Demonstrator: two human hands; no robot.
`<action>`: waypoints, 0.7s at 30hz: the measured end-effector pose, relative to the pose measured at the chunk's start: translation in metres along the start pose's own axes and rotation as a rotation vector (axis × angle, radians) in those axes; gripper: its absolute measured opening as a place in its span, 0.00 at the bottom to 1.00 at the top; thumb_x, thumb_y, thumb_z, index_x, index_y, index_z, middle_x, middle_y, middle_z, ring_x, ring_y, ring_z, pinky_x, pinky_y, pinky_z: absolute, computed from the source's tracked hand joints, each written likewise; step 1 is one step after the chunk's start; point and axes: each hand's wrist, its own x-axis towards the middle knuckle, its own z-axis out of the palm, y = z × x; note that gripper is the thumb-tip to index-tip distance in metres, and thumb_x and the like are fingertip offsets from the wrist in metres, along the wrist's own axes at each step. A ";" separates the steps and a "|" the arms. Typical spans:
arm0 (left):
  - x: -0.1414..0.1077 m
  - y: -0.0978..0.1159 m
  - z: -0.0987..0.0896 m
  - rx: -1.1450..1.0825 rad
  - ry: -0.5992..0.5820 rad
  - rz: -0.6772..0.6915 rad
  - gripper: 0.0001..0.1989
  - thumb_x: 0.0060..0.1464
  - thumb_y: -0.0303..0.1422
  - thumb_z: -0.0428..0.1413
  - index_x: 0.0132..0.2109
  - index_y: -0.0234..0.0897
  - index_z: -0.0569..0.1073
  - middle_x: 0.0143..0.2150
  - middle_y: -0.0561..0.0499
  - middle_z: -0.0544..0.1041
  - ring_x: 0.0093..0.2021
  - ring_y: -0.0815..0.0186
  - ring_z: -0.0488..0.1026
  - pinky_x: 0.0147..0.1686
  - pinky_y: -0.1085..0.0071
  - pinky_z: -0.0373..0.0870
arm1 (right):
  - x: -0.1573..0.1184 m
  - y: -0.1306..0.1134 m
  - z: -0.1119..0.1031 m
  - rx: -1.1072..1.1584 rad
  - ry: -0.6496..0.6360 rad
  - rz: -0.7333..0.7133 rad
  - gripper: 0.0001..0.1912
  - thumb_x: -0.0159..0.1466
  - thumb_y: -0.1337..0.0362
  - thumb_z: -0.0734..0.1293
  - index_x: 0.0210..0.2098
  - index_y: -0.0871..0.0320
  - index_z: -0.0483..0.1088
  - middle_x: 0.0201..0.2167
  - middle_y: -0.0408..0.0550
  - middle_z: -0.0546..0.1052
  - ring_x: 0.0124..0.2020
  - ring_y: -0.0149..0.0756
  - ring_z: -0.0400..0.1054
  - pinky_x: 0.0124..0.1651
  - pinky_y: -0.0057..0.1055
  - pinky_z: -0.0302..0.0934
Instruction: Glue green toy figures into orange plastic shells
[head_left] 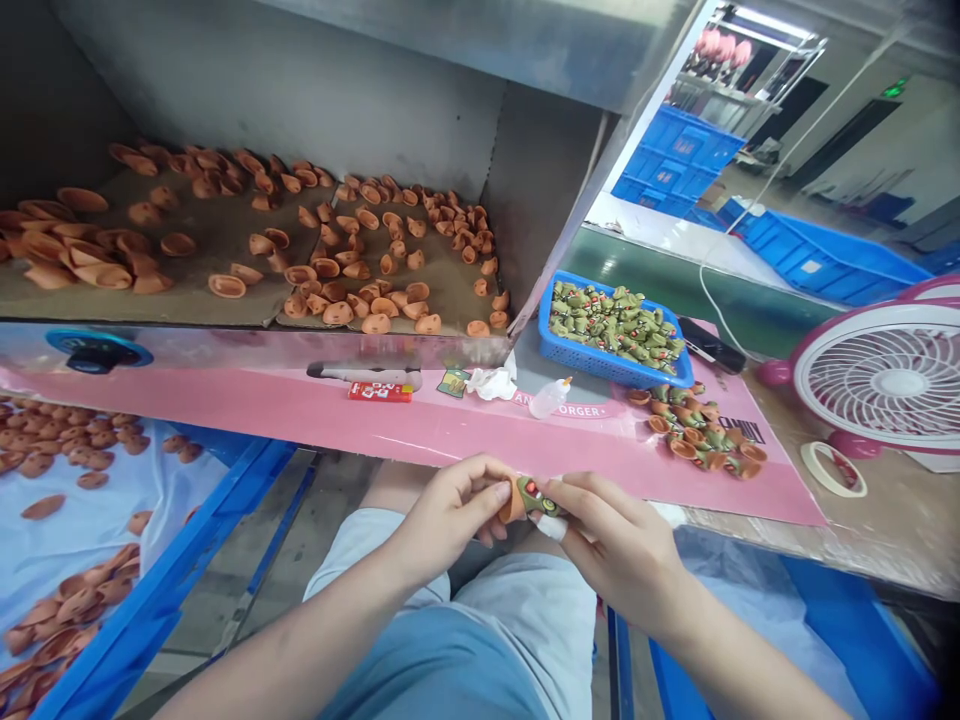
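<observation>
My left hand (461,505) pinches an orange-brown hollow cup-shaped piece (514,503) above my lap. Fingers of my right hand (611,530) are closed on a small green painted figure (536,492) with red and yellow details. The two pieces touch end to end between my hands. A white wrap (551,527) covers one right fingertip. Just beyond, on the pink mat (450,430), stand a small clear squeeze bottle (551,397) and a crumpled white tissue (493,380). Farther right lies a group of joined green-and-orange pieces (705,430).
A metal booth (315,90) holds many orange cups on brown board. The blue basket (555,350) contains green figures. A fan (885,380) and a tape roll (832,470) sit at right. Blue crates (180,580) flank my legs. A red box (380,392) lies along the booth.
</observation>
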 end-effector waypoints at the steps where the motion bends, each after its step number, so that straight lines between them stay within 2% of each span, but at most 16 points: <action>1: 0.000 0.000 0.000 -0.011 -0.010 -0.008 0.08 0.52 0.34 0.48 0.36 0.33 0.66 0.25 0.53 0.67 0.22 0.73 0.64 0.20 0.78 0.62 | 0.000 0.000 0.000 -0.002 0.003 -0.007 0.17 0.57 0.78 0.56 0.44 0.60 0.62 0.34 0.50 0.68 0.34 0.33 0.65 0.33 0.26 0.62; 10: 0.000 0.002 -0.001 -0.076 -0.072 -0.049 0.08 0.50 0.35 0.50 0.34 0.33 0.65 0.25 0.53 0.66 0.23 0.73 0.64 0.19 0.78 0.65 | -0.003 -0.003 0.000 -0.040 0.005 -0.039 0.17 0.58 0.77 0.56 0.46 0.60 0.60 0.34 0.50 0.69 0.33 0.33 0.65 0.31 0.26 0.62; 21: 0.001 -0.005 -0.002 -0.067 -0.096 -0.073 0.07 0.51 0.33 0.49 0.35 0.33 0.63 0.26 0.54 0.65 0.24 0.72 0.64 0.20 0.76 0.66 | -0.008 0.001 0.006 0.000 -0.009 -0.064 0.20 0.56 0.80 0.57 0.46 0.61 0.61 0.36 0.51 0.68 0.36 0.33 0.64 0.35 0.26 0.62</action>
